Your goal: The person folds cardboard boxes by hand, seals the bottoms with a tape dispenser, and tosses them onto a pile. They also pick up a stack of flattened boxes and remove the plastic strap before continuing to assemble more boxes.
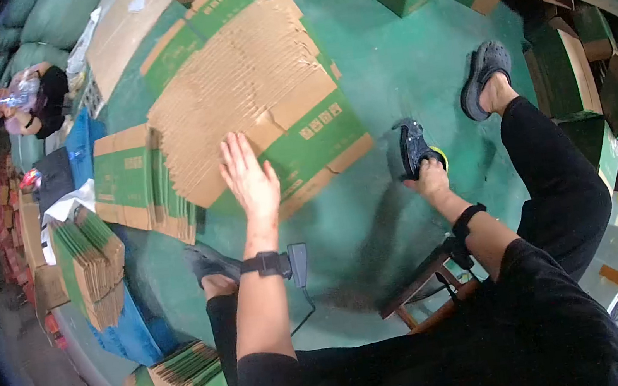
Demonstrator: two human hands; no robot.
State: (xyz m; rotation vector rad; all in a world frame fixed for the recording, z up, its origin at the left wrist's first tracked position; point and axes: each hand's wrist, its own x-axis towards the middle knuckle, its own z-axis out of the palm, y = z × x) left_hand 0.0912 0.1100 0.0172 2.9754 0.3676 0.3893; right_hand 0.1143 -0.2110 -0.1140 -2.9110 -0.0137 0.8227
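Note:
My left hand [250, 177] lies with fingers stretched out on the near edge of a large fanned stack of flattened cardboard boxes [231, 78]. The top box of that stack [318, 141] shows a green printed band and faces up just right of the hand. My right hand [430, 177] is wrapped round a black tape dispenser [413, 142] with a yellow-green edge. It is held above the green floor, to the right of the stack and apart from it. The fingers partly hide its handle.
More flattened boxes [123, 174] lean left of the stack, with further bundles [90, 261] behind my left arm. Made-up boxes [566, 73] are piled at the right. A wooden stool [423, 287] is beneath me. Another person [35, 100] is at the upper left.

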